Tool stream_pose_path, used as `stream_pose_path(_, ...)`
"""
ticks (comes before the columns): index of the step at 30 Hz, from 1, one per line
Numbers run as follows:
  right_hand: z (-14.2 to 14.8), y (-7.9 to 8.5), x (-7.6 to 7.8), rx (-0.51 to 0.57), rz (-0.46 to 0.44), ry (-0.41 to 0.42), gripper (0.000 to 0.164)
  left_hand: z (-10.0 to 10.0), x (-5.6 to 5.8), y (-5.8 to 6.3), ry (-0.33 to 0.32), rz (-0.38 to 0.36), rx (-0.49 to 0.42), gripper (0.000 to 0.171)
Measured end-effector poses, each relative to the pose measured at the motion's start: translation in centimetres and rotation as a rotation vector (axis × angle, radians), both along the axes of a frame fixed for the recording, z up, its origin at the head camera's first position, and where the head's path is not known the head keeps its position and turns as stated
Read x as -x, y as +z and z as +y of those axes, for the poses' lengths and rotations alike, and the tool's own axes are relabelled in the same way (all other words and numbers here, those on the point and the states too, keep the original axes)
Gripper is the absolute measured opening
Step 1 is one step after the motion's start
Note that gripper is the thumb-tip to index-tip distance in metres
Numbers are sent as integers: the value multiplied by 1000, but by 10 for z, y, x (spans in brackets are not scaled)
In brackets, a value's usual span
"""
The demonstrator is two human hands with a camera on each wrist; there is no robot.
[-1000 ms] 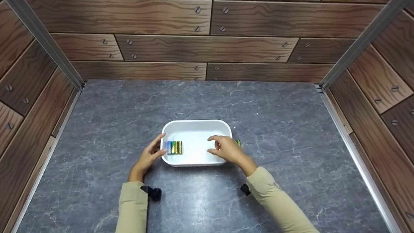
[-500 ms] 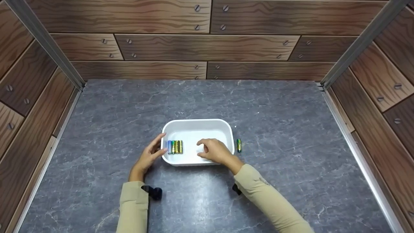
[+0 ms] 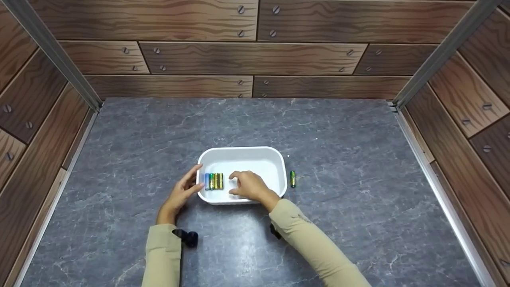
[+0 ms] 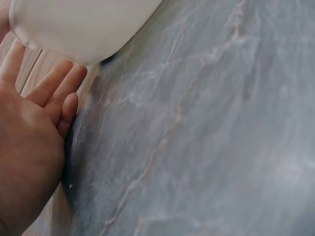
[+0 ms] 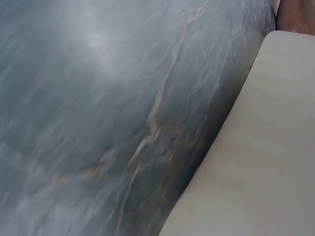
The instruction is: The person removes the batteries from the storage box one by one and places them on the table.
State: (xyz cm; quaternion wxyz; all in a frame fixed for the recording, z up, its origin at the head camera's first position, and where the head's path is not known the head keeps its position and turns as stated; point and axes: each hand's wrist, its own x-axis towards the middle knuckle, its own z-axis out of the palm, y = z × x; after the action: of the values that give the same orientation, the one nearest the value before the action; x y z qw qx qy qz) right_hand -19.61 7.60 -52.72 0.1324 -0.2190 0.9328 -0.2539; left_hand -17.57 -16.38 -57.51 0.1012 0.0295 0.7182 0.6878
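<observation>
The white tray [image 3: 242,201] sits on the grey, veined surface [image 3: 358,199], just below the center of the head view. Inside it, against the left end, is a row of batteries [image 3: 216,181] lying side by side, a blue one leftmost and the others green and gold. A single green-and-gold battery [image 3: 293,179] lies on the surface just beside the tray's right wall.

The left hand [image 3: 180,194] rests on the tray's left rim, thumb and forefinger apart; the left wrist view, at its left edge, shows its fingers nearly straight, some reaching the tray's outer wall. The right hand [image 3: 252,186] is over the middle of the tray, thumb and forefinger held wide, the gap between them facing the row, near it but apart.

Both sleeves [image 3: 318,243] are beige. Wood-patterned panels [image 3: 255,57] line the top and sides of the frame.
</observation>
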Motion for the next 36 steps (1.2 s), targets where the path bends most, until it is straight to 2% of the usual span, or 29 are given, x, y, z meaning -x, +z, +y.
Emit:
stream_pose_path(7,-17,-4,3,-52,14,-35,53,0,0,0,2,-2,-8,63)
stream_pose_path(18,-32,-5,9,-102,-19,-93,65,0,0,1,-10,13,-7,62)
stream_pose_path(24,-35,-7,10,-103,-29,-89,64,0,-1,2,-23,19,-4,62)
stream_pose_path(36,-35,-7,10,-133,29,-66,55,0,0,0,-9,10,6,62)
